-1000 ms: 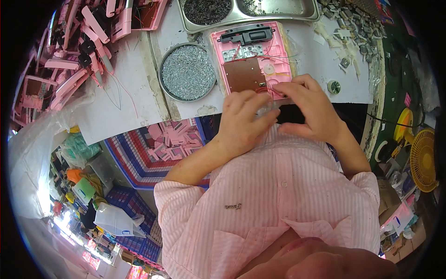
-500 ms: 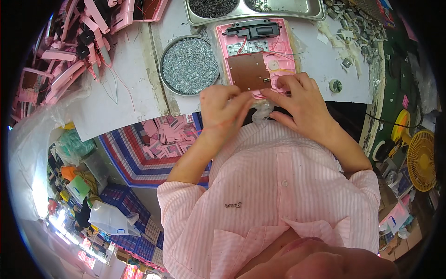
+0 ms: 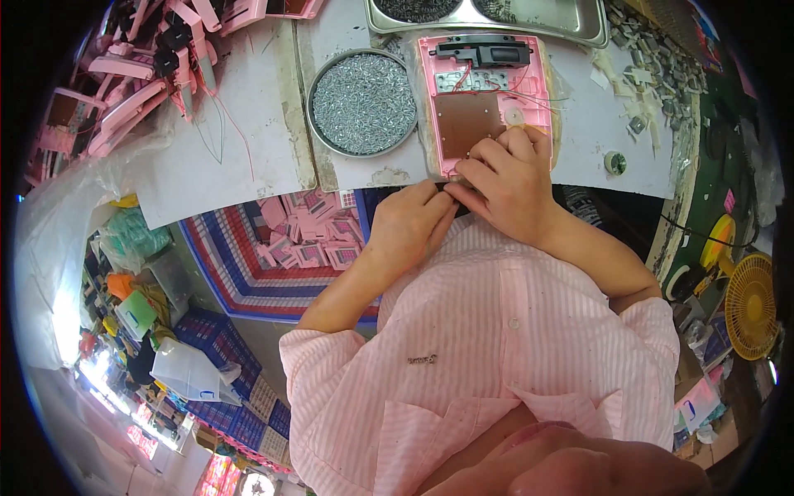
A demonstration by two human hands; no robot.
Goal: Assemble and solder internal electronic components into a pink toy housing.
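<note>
A pink plastic casing (image 3: 542,87) lies open side up on a padded, plastic-wrapped rest at the table's front edge. Inside it are a brown board (image 3: 468,120), a black module (image 3: 496,54), a metal plate (image 3: 475,80) and thin red and pale wires. My left hand (image 3: 409,221) is just off the casing's near edge, fingers closed in a pinch. My right hand (image 3: 511,183) leans over the casing's near right corner, fingers curled, its thumb meeting the left fingertips. Whatever sits between the fingertips is hidden or too small to name.
A round metal tray (image 3: 312,103) full of small silver screws stands left of the casing. Behind is a steel tray (image 3: 608,35) with dark screws. Pink casings (image 3: 124,70) pile up far left; small metal parts (image 3: 649,91) lie right. A striped bin (image 3: 248,293) sits below.
Both hands have drawn toward me from the casing's near edge, and their fingertips have come together. The view has shifted, so table things appear farther right.
</note>
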